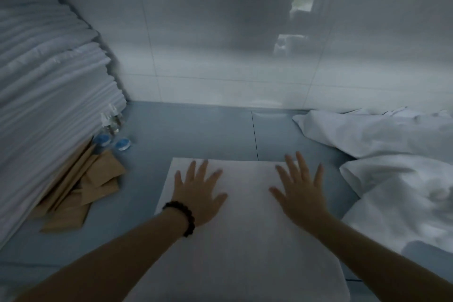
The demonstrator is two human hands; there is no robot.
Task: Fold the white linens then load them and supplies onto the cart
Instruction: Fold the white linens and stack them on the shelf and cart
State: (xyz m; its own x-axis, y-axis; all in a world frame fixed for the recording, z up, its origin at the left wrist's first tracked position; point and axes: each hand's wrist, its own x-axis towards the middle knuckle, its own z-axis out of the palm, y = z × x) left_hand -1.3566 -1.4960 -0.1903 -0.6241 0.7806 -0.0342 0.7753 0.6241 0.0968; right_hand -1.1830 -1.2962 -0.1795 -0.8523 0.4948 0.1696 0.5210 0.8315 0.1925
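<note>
White folded towel [235, 216] lies at lower centre on the worktop [208, 130]; left hand [198, 193] and right hand [300, 191] press it with fingers spread flat, likely smoothing the fold.

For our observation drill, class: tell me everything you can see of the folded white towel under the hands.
The towel is white, soft-looking cloth, folded into a thick oblong with rounded near corners. It lies flat on the blue-grey table, its long side running away from the camera. The left hand and right hand press on its far half, palms down, fingers spread. Crumpled linens lie to its right.
</note>
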